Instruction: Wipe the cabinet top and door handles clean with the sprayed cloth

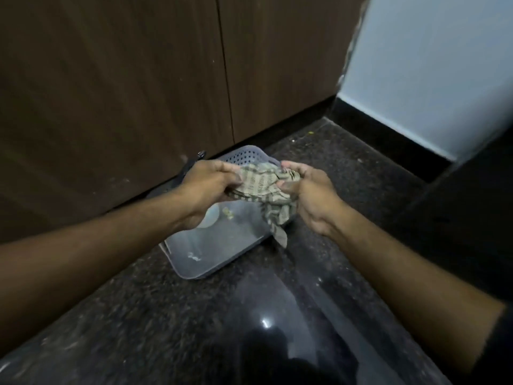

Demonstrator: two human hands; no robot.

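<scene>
Above the grey tray (194,262), my left hand (206,184) and right hand (311,195) both clutched the bunched cloth (263,182), with wiping seemingly not yet begun.

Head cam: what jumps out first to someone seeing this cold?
Dead centre, the left hand and right hand both grip a bunched, striped cloth, a loose tail hanging from the right side. Directly under it a grey perforated plastic basket sits on the dark speckled floor, against the brown wooden cabinet doors. A pale wall fills the upper right.
</scene>
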